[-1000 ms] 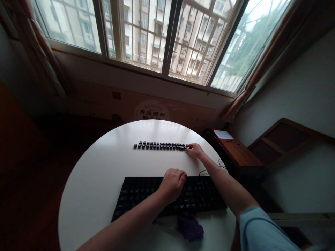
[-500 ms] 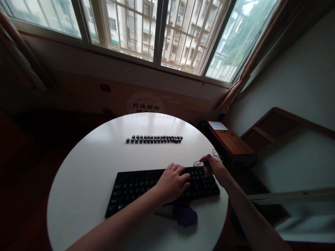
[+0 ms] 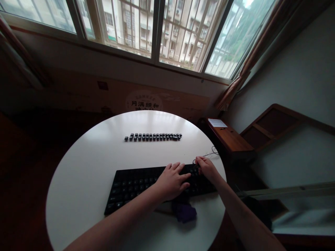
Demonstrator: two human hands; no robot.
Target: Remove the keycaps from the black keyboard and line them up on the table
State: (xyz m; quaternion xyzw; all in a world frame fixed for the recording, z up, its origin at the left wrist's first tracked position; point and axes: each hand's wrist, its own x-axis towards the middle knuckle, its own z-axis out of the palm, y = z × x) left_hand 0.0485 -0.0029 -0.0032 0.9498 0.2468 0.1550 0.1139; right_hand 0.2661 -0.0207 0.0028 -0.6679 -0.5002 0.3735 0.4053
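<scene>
Head view, and from where I stand the black keyboard [image 3: 131, 186] lies on the near half of a round, glossy white table [image 3: 83, 170], its middle hidden by the left hand [image 3: 173, 180] and forearm. That hand rests palm down on the keys, fingers spread, gripping nothing. Over the far right corner, the right hand [image 3: 206, 169] has its fingers drawn together; whether they pinch anything I cannot tell. A thin dark cable [image 3: 206, 154] trails just beyond it. Farther off, small blocky black keycaps [image 3: 154, 138] sit in two rows. Crumpled purple cloth [image 3: 185, 212], soft and matte, lies by the keyboard's near edge. Past the table's right side, a paper sheet [image 3: 217, 123] tops a reddish-brown wooden cabinet [image 3: 230, 139]; metal-barred windows [image 3: 155, 31] fill the far wall.
</scene>
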